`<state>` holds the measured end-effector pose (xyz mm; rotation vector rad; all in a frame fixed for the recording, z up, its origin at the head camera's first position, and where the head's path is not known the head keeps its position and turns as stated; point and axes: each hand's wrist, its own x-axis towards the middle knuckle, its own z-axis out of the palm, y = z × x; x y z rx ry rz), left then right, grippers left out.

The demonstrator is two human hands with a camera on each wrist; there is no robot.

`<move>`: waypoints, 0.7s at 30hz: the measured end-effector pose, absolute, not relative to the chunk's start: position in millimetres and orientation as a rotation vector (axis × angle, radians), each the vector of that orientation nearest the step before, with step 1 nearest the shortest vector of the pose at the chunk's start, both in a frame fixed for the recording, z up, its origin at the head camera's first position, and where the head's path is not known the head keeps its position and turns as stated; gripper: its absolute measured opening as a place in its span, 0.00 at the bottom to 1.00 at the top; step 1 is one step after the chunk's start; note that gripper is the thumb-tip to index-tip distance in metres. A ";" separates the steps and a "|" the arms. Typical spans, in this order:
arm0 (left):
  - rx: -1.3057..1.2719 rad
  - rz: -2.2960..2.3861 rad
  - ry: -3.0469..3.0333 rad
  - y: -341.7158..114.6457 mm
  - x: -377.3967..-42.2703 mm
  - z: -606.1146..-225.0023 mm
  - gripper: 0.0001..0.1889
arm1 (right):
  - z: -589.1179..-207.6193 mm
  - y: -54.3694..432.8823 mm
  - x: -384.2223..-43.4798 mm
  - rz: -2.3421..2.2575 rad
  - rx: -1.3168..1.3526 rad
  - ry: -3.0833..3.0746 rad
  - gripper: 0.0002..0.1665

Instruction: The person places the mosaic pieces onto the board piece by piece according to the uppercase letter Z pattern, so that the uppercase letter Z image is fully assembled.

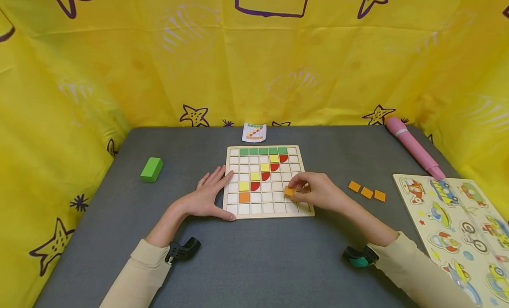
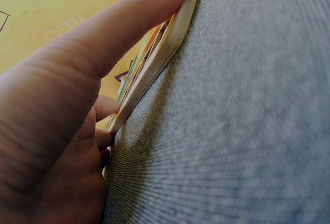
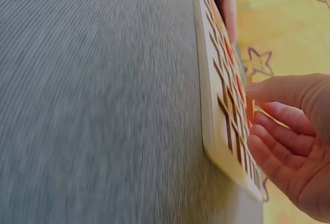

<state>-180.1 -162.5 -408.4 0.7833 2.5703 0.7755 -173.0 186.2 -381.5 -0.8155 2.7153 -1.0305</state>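
Observation:
A square wooden grid board (image 1: 274, 215) lies in the middle of the table. My left hand (image 1: 204, 194) is spread along its left side, thumb on the near left corner and fingertips at the left edge. Between thumb and fingers my right hand (image 1: 318, 191) pinches an orange square tile (image 1: 289, 192) over the board's right part. One orange tile (image 1: 244, 197) sits in the lower left of the grid. Green tiles (image 1: 263, 151) line the top row, and yellow squares (image 1: 254, 176) with red quarter-circles (image 1: 265, 176) step diagonally. The right wrist view shows the held tile (image 3: 250, 109) edge-on.
Three loose orange tiles (image 1: 366, 192) lie right of the board. A small pattern card (image 1: 254, 133) is behind it. A green block (image 1: 152, 169) stands left; a pink cylindrical object (image 1: 415, 146) and a picture puzzle board (image 1: 427, 228) lie right. Yellow cloth (image 1: 159, 78) surrounds the table.

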 end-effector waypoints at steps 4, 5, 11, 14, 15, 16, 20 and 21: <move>0.786 0.774 2.573 -162.2 -180.7 -408.8 0.65 | -383.8 171.7 -174.4 -1.047 -0.890 2.684 0.11; 0.786 0.774 2.573 -162.2 -180.9 -408.9 0.65 | -384.5 168.6 -174.6 -1.047 -0.913 2.678 0.11; 0.784 0.778 2.568 -162.2 -181.4 -408.8 0.65 | -387.0 148.8 -174.2 -1.057 -1.012 2.654 0.09; 0.790 0.781 2.568 -162.6 -181.2 -408.6 0.64 | -388.5 139.7 -174.2 -1.046 -1.027 2.654 0.09; 0.791 0.782 2.568 -162.8 -181.1 -408.6 0.64 | -389.2 136.8 -174.3 -1.042 -1.023 2.653 0.09; 0.794 0.783 2.568 -162.9 -181.0 -408.6 0.64 | -389.8 134.0 -174.5 -1.038 -1.018 2.654 0.09; 0.798 0.788 2.568 -163.5 -180.5 -408.8 0.64 | -392.5 123.7 -175.5 -1.026 -1.019 2.653 0.08; 0.799 0.789 2.568 -163.6 -180.4 -409.0 0.64 | -392.9 121.4 -175.6 -1.023 -1.025 2.655 0.08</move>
